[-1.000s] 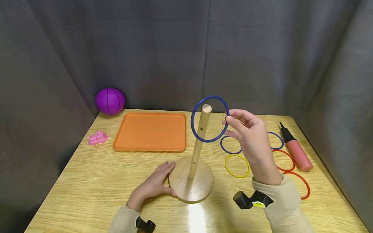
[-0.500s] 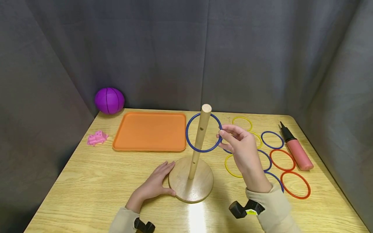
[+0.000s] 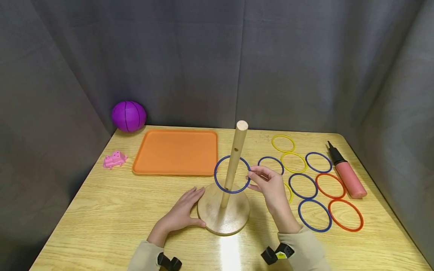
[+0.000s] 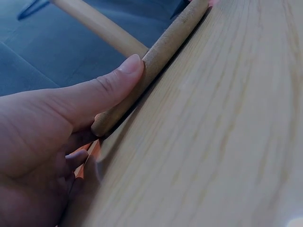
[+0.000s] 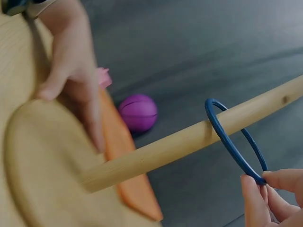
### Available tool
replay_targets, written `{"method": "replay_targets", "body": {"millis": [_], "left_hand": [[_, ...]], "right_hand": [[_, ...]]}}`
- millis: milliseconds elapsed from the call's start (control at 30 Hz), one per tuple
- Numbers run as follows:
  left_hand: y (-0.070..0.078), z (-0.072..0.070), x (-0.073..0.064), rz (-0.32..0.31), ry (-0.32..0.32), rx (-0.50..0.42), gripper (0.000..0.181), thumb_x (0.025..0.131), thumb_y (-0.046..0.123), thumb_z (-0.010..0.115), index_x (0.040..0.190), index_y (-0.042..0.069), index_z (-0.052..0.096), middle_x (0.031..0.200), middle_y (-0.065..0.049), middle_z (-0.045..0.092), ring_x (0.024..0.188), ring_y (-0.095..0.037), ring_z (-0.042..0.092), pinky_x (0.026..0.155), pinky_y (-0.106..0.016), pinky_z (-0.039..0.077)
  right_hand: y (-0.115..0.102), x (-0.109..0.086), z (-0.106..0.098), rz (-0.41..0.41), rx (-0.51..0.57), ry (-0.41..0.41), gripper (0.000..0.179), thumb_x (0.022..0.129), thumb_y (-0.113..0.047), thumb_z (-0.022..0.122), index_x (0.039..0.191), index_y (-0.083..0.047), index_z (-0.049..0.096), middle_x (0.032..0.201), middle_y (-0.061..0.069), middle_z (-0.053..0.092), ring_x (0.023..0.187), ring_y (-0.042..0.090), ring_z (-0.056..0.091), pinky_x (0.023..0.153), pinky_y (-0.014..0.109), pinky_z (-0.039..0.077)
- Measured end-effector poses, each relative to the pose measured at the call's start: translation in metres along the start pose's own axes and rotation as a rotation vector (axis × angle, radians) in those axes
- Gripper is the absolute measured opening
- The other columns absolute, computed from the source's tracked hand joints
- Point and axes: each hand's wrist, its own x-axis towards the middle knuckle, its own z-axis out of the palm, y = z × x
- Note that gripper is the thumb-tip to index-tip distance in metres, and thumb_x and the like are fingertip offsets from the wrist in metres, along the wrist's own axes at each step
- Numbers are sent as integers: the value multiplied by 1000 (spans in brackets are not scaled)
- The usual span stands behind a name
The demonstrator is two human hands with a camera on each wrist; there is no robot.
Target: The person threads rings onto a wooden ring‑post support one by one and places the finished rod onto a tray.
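A wooden post (image 3: 236, 146) rises from a round wooden base (image 3: 223, 220). My right hand (image 3: 271, 188) pinches a blue ring (image 3: 216, 177) at its right side, between thumb and fingers. The ring encircles the post, about midway down and tilted; the right wrist view also shows the blue ring (image 5: 232, 150) around the shaft. My left hand (image 3: 179, 212) rests against the base's left edge, fingers straight and thumb spread. In the left wrist view, its thumb (image 4: 111, 87) touches the rim of the base, while the other fingers are partly hidden.
Yellow rings (image 3: 293, 162), blue rings (image 3: 314, 215) and red rings (image 3: 346, 215) lie on the right of the table (image 3: 101, 218), beside a pink hand pump (image 3: 350, 178). An orange tray (image 3: 176, 152), a pink toy (image 3: 115, 160) and a purple ball (image 3: 129, 116) are at the left.
My right hand has moved down and left, bringing the blue ring from in front of the post's top to around its middle. My left hand has stayed at the base.
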Motion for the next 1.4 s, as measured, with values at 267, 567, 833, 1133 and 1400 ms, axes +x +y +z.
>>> {"method": "replay_targets", "body": {"millis": [267, 567, 833, 1133, 1400], "left_hand": [[0, 0, 0, 1, 4, 8, 109, 68, 43, 83, 153, 6, 26, 159, -15, 26, 149, -41, 14, 116, -66, 16], [1, 1, 2, 1, -3, 21, 109, 68, 42, 84, 153, 6, 27, 159, -16, 27, 149, -41, 15, 117, -65, 17], [1, 2, 1, 2, -1, 21, 108, 69, 43, 83, 153, 5, 26, 159, -16, 26, 149, -42, 14, 116, -66, 16], [2, 2, 1, 5, 7, 32, 108, 68, 43, 82, 153, 5, 27, 159, -16, 27, 149, -41, 14, 117, -65, 15], [1, 3, 1, 5, 19, 66, 108, 67, 45, 82, 152, 6, 28, 159, -15, 28, 149, -40, 16, 119, -62, 15]], "right_hand": [[36, 6, 3, 64, -128, -61, 27, 91, 1, 62, 113, 16, 60, 84, -3, 65, 80, 9, 66, 71, 27, 61], [58, 9, 6, 54, -293, -63, 19, 88, 2, 65, 104, 12, 67, 86, 13, 68, 71, 8, 64, 63, 27, 61], [72, 14, 7, 46, -359, -82, 13, 86, 3, 66, 96, 10, 68, 81, 12, 68, 67, 9, 64, 62, 34, 62], [82, 17, 10, 16, -463, -64, 8, 84, 3, 67, 90, 5, 71, 78, 10, 69, 66, 8, 62, 57, 29, 60], [80, 15, 10, -35, -518, -56, 7, 82, 3, 68, 89, 4, 72, 78, 12, 69, 67, 10, 63, 54, 27, 59]]}}
